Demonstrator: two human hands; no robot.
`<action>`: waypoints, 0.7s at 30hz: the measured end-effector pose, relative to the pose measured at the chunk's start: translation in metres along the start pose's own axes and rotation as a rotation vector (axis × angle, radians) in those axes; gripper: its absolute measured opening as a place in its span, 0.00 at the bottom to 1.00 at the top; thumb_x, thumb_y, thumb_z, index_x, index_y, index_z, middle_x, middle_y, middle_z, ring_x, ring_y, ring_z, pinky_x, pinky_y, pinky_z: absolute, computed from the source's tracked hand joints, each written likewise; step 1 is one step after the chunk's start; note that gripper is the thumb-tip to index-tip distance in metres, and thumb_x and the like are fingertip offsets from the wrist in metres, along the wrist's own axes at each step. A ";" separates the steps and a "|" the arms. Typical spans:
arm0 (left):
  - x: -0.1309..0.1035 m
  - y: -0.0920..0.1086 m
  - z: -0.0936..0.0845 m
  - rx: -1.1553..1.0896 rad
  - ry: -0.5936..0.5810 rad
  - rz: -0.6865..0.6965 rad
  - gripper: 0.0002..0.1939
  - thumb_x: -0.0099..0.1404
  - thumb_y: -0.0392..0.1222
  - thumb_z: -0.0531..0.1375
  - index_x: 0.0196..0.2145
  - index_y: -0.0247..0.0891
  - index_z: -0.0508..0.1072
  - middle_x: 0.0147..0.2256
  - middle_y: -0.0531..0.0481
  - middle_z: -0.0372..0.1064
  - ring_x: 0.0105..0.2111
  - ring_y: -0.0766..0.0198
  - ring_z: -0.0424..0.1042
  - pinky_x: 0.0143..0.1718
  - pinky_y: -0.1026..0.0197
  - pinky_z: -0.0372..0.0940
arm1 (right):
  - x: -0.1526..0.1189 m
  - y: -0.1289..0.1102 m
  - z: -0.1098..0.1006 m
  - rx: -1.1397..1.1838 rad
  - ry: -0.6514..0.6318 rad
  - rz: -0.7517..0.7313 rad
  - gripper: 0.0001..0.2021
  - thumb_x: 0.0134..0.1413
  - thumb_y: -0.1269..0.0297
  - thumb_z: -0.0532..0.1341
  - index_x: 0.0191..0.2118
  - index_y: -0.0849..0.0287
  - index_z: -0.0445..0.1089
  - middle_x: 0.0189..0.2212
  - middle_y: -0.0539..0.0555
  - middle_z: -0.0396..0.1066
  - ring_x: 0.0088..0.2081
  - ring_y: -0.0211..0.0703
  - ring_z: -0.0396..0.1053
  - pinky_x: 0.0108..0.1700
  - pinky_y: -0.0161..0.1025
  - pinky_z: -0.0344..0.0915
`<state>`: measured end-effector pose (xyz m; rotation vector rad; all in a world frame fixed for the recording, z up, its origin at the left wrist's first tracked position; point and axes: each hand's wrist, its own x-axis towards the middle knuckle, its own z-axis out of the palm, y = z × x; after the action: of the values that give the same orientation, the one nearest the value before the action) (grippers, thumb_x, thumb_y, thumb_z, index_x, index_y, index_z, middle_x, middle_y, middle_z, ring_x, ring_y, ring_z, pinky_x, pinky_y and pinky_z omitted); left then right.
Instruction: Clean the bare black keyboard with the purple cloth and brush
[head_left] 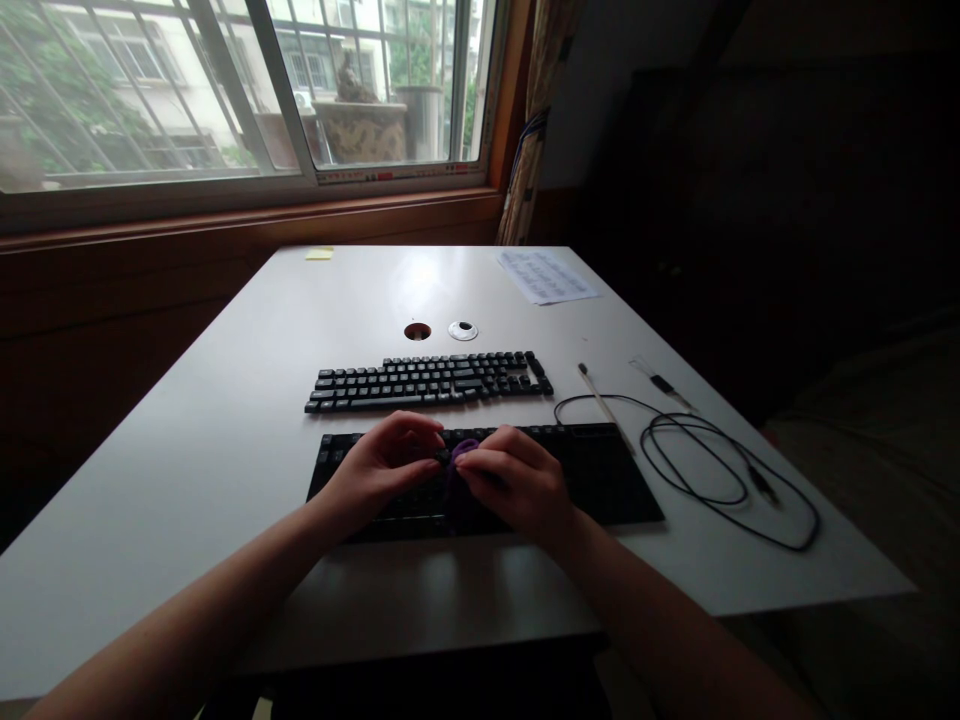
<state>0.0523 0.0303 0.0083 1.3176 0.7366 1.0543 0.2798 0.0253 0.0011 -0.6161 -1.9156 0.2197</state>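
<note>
Over the black keyboard base (pixel 600 480), my left hand (pixel 382 462) pinches a small dark piece, which looks like a keycap (pixel 442 456), between thumb and fingers. Just to its right, my right hand (pixel 519 478) is closed on a purple cloth (pixel 463 450) that touches the dark piece. Part of the cloth hangs down over the keyboard base. Behind the base, rows of loose black keycaps (pixel 405 385) lie set out in keyboard order, with a gap toward their right end. My hands and the shade hide much of the base's middle.
A black cable (pixel 675 492) coils at the right of the white table (pixel 187 420). Near it lie a thin brush (pixel 600 400) and a wire puller (pixel 661 384). Farther back are a round cover (pixel 463 330), a table hole (pixel 417 331), printed papers (pixel 546 276) and a yellow note (pixel 319 254).
</note>
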 end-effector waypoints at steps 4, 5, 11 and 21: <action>-0.001 -0.002 0.000 -0.008 -0.012 0.012 0.18 0.62 0.36 0.72 0.50 0.39 0.76 0.41 0.47 0.77 0.42 0.62 0.76 0.45 0.62 0.71 | 0.000 0.000 0.000 0.005 -0.008 -0.004 0.09 0.60 0.72 0.67 0.45 0.54 0.76 0.34 0.52 0.73 0.35 0.39 0.73 0.38 0.37 0.75; -0.001 -0.002 0.000 -0.014 -0.017 0.014 0.18 0.63 0.36 0.71 0.50 0.39 0.76 0.41 0.47 0.77 0.43 0.62 0.76 0.46 0.62 0.71 | 0.000 0.000 0.000 0.005 -0.010 -0.002 0.09 0.60 0.72 0.67 0.45 0.54 0.76 0.34 0.52 0.73 0.35 0.39 0.73 0.38 0.37 0.75; -0.001 -0.004 0.002 -0.033 -0.052 0.065 0.21 0.65 0.34 0.70 0.54 0.41 0.73 0.41 0.47 0.76 0.42 0.63 0.76 0.44 0.63 0.71 | 0.003 -0.001 0.000 0.000 -0.022 -0.010 0.09 0.61 0.70 0.66 0.45 0.52 0.77 0.33 0.51 0.73 0.34 0.39 0.73 0.37 0.36 0.74; 0.000 -0.004 0.002 -0.039 -0.057 0.115 0.23 0.64 0.33 0.70 0.55 0.44 0.73 0.40 0.49 0.76 0.40 0.65 0.75 0.43 0.64 0.70 | -0.001 0.002 0.002 0.011 -0.030 -0.006 0.08 0.61 0.71 0.66 0.44 0.54 0.76 0.34 0.52 0.73 0.34 0.39 0.73 0.37 0.36 0.75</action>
<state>0.0549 0.0292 0.0050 1.3640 0.6008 1.1125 0.2786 0.0267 -0.0011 -0.6030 -1.9430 0.2370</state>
